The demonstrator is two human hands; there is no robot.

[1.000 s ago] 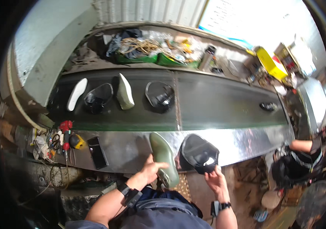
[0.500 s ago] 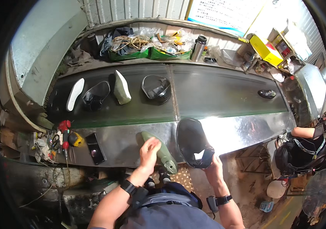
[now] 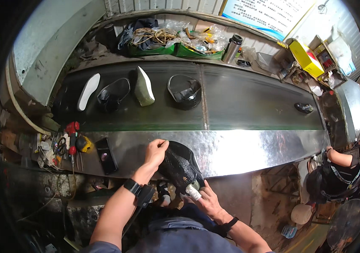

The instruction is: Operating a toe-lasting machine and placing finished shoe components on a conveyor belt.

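Note:
A black shoe upper [image 3: 180, 164] lies over a green shoe last, whose end [image 3: 194, 184] shows at the upper's opening near my body. My left hand [image 3: 156, 152] pinches the upper's far left edge. At the near end, my right hand [image 3: 209, 204] grips the upper and the last; something white [image 3: 193, 193], apparently a wrap on a finger, presses there. Beyond, on a dark conveyor belt [image 3: 256, 101], sit a white-faced sole [image 3: 89, 92], a wedge-shaped sole [image 3: 145, 87] and two more black uppers, one on the left [image 3: 111, 98] and one nearer the middle [image 3: 186, 93].
A metal ledge [image 3: 268, 147] runs along the belt's near side. It carries a phone [image 3: 106, 156] and red-handled tools [image 3: 73, 128]. Behind the belt stand green bins [image 3: 199, 51] and a thermos [image 3: 232, 48]. A person's arm [image 3: 339, 158] reaches in at right.
The upper, earlier in my right hand apart from the last, has come left and now covers most of it. My left hand has shifted from the last to the upper's edge.

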